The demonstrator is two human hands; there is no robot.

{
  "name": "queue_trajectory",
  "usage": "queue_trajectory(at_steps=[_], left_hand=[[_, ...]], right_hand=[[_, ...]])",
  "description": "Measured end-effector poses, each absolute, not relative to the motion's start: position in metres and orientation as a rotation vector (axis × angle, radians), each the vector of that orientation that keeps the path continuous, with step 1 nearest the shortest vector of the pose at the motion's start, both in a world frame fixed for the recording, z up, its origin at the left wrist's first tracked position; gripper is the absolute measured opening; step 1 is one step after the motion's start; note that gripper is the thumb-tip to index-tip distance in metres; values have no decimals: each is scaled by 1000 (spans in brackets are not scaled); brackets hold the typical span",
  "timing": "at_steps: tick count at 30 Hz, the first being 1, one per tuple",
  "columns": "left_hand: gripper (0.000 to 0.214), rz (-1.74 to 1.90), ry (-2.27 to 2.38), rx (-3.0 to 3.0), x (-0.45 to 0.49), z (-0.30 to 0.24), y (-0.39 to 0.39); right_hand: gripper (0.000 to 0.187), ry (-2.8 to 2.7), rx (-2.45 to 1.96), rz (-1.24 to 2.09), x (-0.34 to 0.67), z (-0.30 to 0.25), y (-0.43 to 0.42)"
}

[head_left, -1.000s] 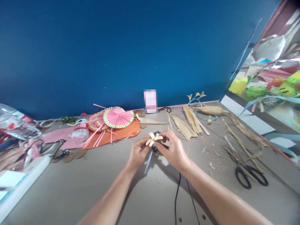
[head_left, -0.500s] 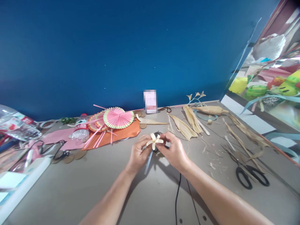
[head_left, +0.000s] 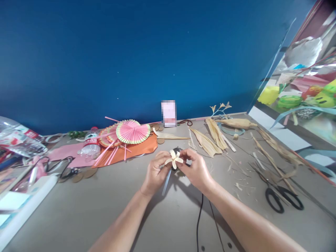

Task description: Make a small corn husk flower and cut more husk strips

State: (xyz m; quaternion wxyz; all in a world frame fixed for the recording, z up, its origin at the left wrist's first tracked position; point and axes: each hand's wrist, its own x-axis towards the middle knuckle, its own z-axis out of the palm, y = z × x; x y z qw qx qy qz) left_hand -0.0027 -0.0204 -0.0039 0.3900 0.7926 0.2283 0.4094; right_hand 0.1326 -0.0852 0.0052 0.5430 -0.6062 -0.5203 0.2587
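A small cream-coloured flower (head_left: 174, 159), its narrow petals apparently cut from dried corn husk, faces up between my hands. Its pale bluish stem (head_left: 166, 182) slants down to the lower left. My left hand (head_left: 156, 172) is closed, pinching the flower from the left just under its petals. From the right, my right hand (head_left: 195, 170) has thumb and forefinger curled at the petal tips; the exact contact is partly hidden. Behind the flower a dark object (head_left: 177, 150) is mostly covered by my hands.
Dried corn husks (head_left: 206, 142) and scraps lie to the right, with black-handled scissors (head_left: 285, 199). Pink paper fans (head_left: 133, 132) rest on orange paper (head_left: 143, 146) at the left, beside a plastic bottle (head_left: 90, 144). A black cord (head_left: 199, 220) runs towards me. A blue wall (head_left: 157, 52) stands behind.
The flower has shifted very slightly to the right. My right thumb has drawn back a little from the petal it overlapped; my left hand keeps its hold.
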Motion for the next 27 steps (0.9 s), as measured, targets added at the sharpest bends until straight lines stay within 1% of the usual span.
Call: queue_trajectory(at_steps=[13,20,27], left_hand=[[16,1059,541,2003,-2,0,-21],[19,963,623,1634,1,-5,-20],[14,986,610,1402,1,-14,-16]], right_hand=[[10,-1194,-1440,689,131,5,-85],[22,-1178,-1456,696,131,2,-83],[16,-1183,-1407,730,129,2,-84]])
